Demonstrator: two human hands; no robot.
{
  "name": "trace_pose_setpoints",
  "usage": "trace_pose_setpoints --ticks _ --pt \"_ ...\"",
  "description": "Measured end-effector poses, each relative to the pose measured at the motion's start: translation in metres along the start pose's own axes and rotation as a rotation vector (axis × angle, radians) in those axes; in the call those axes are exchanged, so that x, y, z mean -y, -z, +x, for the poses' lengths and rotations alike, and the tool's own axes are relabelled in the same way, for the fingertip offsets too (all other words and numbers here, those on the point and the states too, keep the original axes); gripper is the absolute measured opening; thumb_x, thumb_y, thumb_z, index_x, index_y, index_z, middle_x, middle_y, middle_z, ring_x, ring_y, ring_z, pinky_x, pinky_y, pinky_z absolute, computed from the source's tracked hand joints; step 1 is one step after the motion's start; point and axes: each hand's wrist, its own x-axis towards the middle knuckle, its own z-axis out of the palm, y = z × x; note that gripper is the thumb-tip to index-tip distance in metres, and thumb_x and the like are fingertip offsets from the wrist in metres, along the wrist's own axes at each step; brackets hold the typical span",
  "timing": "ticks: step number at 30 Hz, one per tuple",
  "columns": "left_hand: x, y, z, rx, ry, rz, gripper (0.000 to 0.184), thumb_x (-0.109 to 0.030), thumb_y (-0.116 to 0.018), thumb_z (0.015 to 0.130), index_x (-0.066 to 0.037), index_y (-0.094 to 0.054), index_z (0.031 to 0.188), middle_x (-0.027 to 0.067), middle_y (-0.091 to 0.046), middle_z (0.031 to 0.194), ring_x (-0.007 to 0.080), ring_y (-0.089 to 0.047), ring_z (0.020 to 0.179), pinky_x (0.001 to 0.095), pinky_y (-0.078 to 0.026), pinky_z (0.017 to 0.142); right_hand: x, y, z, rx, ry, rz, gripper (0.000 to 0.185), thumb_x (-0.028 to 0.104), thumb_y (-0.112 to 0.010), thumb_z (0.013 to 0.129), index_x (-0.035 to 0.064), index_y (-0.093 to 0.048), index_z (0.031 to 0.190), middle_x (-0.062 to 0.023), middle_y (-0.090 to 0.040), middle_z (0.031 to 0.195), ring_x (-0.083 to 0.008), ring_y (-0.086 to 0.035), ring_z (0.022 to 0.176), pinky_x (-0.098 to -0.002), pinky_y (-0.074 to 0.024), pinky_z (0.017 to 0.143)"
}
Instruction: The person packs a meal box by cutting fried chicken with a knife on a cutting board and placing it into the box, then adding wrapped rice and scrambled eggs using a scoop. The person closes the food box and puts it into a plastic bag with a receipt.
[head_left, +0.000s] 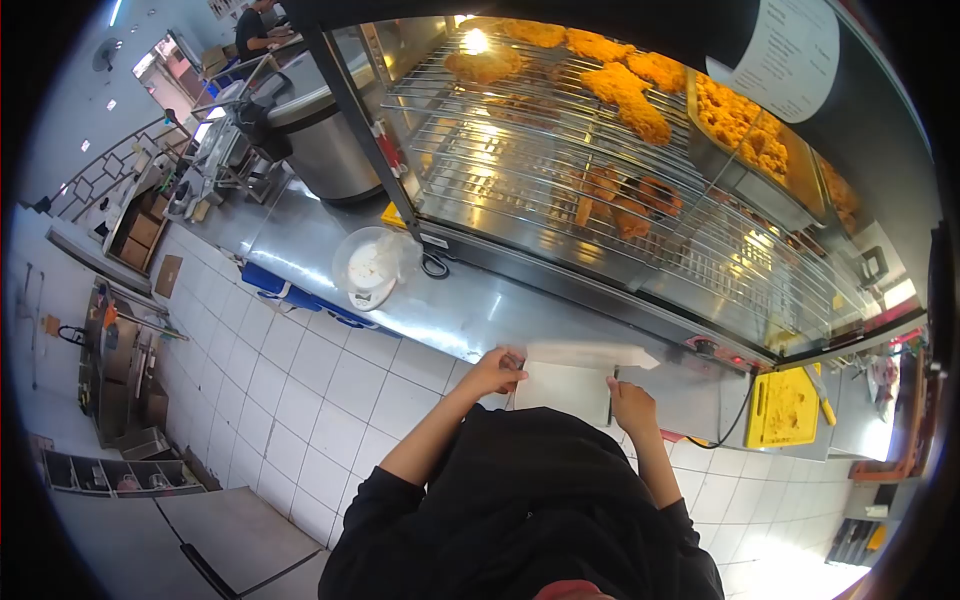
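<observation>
A white paper food box (562,392) is between my hands in front of my body, at the edge of the steel counter (480,305). Its lid flap (590,355) stands raised on the far side and looks slightly blurred. My left hand (492,373) grips the box's left side, thumb and fingers closed on the edge. On the opposite side, my right hand (634,406) is closed on the right wall. The box's inside looks plain white. Part of its near side is hidden by my dark top.
A lit heated display case (560,255) with fried pieces (610,85) on racks stands beyond the counter. To the left are a bowl on a scale (372,268), scissors (434,262) and a large steel pot (325,140). At right lies a yellow cutting board (783,410) with a knife (822,395).
</observation>
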Motion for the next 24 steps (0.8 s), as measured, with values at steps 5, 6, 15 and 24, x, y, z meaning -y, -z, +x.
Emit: trace_pose_setpoints --ticks 5,6,15,24 --pt "0.033 -0.005 -0.002 -0.103 -0.22 0.064 0.029 -0.02 -0.065 0.087 -0.001 -0.064 0.109 0.0064 -0.068 0.089 0.0135 -0.064 0.08 0.0279 -0.05 0.072 -0.008 -0.021 0.009 -0.132 -0.045 0.014 0.057 0.044 -0.028 0.098 0.0016 -0.064 0.086 -0.0229 -0.065 0.089 -0.043 -0.061 0.087 -0.0522 -0.0459 0.081" --pt "0.027 -0.009 -0.007 -0.163 -0.252 0.126 0.023 -0.017 -0.061 0.089 0.002 -0.068 0.099 0.0067 -0.07 0.079 0.0114 -0.064 0.075 0.025 -0.048 0.071 -0.005 -0.024 0.012 -0.138 -0.038 0.017 0.057 0.044 -0.028 0.098 0.0016 -0.064 0.086 -0.0229 -0.065 0.089 -0.043 -0.061 0.087 -0.0522 -0.0459 0.081" --pt "-0.004 0.015 -0.001 -0.266 -0.294 0.447 0.024 -0.021 -0.068 0.081 0.001 -0.07 0.088 0.0144 -0.069 0.078 0.0185 -0.068 0.071 0.0281 -0.049 0.065 0.025 -0.019 0.022 -0.237 0.078 0.023 0.046 0.039 -0.034 0.098 0.0026 -0.061 0.09 -0.0256 -0.064 0.084 -0.0453 -0.061 0.082 -0.0537 -0.0485 0.075" --pt "0.009 0.033 -0.007 -0.294 -0.331 0.335 0.026 -0.026 -0.068 0.084 -0.002 -0.07 0.095 0.0077 -0.071 0.084 0.0151 -0.065 0.069 0.0272 -0.048 0.065 0.032 -0.034 0.022 -0.31 -0.023 0.231 0.045 0.037 -0.037 0.098 -0.0009 -0.06 0.088 -0.0274 -0.063 0.085 -0.0449 -0.061 0.084 -0.053 -0.0468 0.075"
